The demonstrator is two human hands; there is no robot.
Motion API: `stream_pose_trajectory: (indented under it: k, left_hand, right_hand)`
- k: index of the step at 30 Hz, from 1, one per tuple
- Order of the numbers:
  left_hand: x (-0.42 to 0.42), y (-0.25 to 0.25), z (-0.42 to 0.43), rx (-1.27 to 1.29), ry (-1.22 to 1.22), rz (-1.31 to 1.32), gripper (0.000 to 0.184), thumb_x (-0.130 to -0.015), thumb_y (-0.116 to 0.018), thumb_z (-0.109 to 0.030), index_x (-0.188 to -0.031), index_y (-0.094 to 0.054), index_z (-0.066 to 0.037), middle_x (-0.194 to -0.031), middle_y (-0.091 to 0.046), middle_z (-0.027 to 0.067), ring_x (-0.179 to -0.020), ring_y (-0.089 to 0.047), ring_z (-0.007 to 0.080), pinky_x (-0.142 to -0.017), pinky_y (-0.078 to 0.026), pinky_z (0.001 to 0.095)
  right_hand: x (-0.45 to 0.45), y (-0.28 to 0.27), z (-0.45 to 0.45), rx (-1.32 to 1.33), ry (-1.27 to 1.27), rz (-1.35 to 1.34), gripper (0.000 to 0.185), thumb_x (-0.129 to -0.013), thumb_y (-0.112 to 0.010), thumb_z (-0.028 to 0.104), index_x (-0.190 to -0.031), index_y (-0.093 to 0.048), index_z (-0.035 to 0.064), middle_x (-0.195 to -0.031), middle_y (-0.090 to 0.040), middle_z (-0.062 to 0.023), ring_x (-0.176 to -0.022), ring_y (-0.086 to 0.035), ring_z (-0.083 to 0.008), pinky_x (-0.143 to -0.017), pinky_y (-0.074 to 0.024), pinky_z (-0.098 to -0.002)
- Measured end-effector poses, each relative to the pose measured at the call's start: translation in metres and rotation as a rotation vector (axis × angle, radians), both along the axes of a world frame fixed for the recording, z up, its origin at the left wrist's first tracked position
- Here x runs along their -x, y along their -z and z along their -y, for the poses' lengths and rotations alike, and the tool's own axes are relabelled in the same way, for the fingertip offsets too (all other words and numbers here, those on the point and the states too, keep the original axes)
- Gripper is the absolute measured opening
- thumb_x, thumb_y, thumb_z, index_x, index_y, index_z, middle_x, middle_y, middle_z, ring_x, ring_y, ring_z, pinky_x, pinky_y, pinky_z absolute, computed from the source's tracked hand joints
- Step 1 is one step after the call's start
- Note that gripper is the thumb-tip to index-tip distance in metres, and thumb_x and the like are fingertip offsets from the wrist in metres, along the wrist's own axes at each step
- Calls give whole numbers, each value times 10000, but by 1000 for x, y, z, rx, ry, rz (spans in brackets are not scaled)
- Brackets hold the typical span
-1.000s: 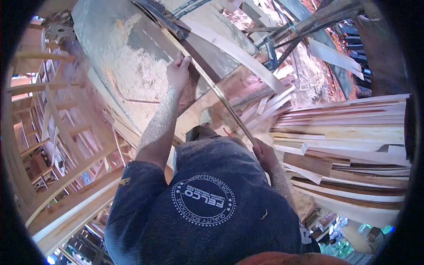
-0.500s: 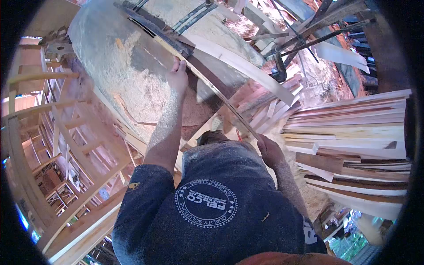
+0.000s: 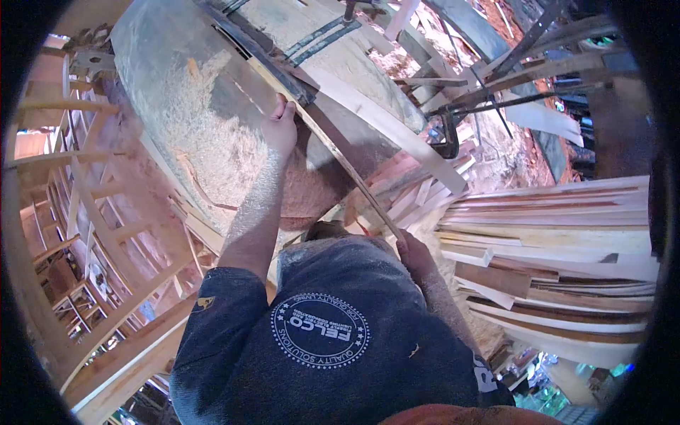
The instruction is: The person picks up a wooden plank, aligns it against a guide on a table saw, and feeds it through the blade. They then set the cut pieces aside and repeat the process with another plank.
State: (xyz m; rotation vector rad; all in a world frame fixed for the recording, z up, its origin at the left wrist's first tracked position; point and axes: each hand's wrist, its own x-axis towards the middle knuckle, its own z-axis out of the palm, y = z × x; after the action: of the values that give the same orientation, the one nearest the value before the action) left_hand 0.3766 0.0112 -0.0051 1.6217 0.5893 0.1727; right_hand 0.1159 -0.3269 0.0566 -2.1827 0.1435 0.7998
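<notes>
A long thin wooden strip (image 3: pixel 342 157) runs slantwise across a dusty metal table (image 3: pixel 166 71). Its far end lies by a dark slot (image 3: pixel 234 42), beside a dark straight bar (image 3: pixel 258 53). My left hand (image 3: pixel 280 126) is closed on the strip's edge near the slot, thumb and fingers pinching it. Close to my body, my right hand (image 3: pixel 416 256) grips the strip's near end, fingers partly hidden. Sawdust covers my left forearm and much of the table.
A pale board (image 3: pixel 389 127) lies slantwise right of the strip. A black clamp (image 3: pixel 448 134) sits past its end. Stacked planks (image 3: pixel 545 219) fill the right side. Wooden framing (image 3: pixel 106 198) stands at left, with loose offcuts (image 3: pixel 421 191) below the board.
The view has shifted slightly. My right hand and the strip have edged a little towards the slot; both hands keep their hold.
</notes>
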Motion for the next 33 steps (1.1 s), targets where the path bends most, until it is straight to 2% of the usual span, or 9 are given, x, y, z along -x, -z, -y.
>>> stream_pose_trajectory:
  k: [2, 4, 6, 8, 17, 20, 23, 26, 33]
  left_hand:
    - [-6, 22, -7, -80, -35, 86, 442, -993, -705, -187, -1401, -616, -44, -929, -721, -20, -777, -579, 25, -682, -508, 223]
    - [-11, 27, -12, -19, -26, 97, 440, -993, -705, -182, -1401, -616, -44, -923, -710, -29, -778, -577, 25, -686, -512, 228]
    - [-15, 27, -14, 69, -12, 72, 463, -1001, -695, -177, -1419, -583, -12, -1101, -667, 31, -954, -572, 63, -819, -487, 240]
    - [-17, 20, -16, 183, 8, 8, 518, -1015, -676, -170, -1456, -518, 51, -1462, -594, 159, -1304, -562, 138, -1081, -432, 261]
    - [-34, 49, -36, -48, 9, 67, 473, -1006, -690, -152, -1419, -572, 45, -1028, -742, 44, -773, -620, 52, -761, -523, 226]
    - [-39, 52, -40, 50, -4, 16, 474, -999, -693, -148, -1414, -576, 49, -1065, -747, 66, -813, -630, 59, -790, -524, 231]
    - [-42, 33, -40, -182, -25, 46, 478, -994, -695, -145, -1412, -576, 54, -1155, -749, 106, -917, -657, 81, -864, -524, 240]
    - [-46, 24, -43, 32, -17, 5, 483, -992, -696, -145, -1414, -572, 56, -1266, -723, 116, -1050, -656, 98, -953, -506, 251]
    - [-59, 36, -55, 6, -47, 101, 468, -975, -713, -142, -1386, -595, 48, -1289, -705, 91, -1075, -655, 94, -953, -507, 253]
  right_hand:
    - [-5, -4, -6, -23, 26, -28, 610, -1069, -380, 579, -1376, -573, 88, -1308, -653, -231, -1261, -598, -423, -1054, -479, -467]
    - [-12, -6, -10, -27, 14, 5, 655, -1055, -377, 623, -1371, -573, 83, -1296, -657, -237, -1250, -603, -430, -1043, -487, -472]
    - [-18, -13, -12, -36, 0, -38, 681, -1059, -377, 615, -1413, -552, 60, -1292, -654, -268, -1253, -607, -443, -1042, -488, -474]
    - [-21, -11, -15, 7, -21, -35, 669, -1050, -352, 650, -1364, -578, 104, -1275, -661, -243, -1233, -607, -446, -1030, -494, -484]
    - [-20, 22, -15, 53, 6, 32, 561, -1080, -411, 506, -1409, -548, 72, -1283, -658, -267, -1229, -604, -469, -1029, -499, -502]
    - [-28, 22, -18, 64, -24, -9, 525, -1077, -446, 450, -1438, -530, 78, -1297, -651, -273, -1227, -605, -472, -1030, -497, -509]
    - [-37, 18, -22, 70, -38, -50, 512, -1068, -467, 416, -1453, -515, 82, -1291, -651, -280, -1226, -603, -475, -1027, -496, -524]
    - [-42, 22, -27, 106, -45, -60, 504, -1062, -476, 399, -1451, -511, 81, -1260, -659, -290, -1212, -607, -482, -1015, -499, -541]
    - [-48, 29, -34, 92, -71, 27, 517, -1066, -454, 419, -1459, -509, 87, -1232, -662, -304, -1166, -627, -497, -981, -520, -553]
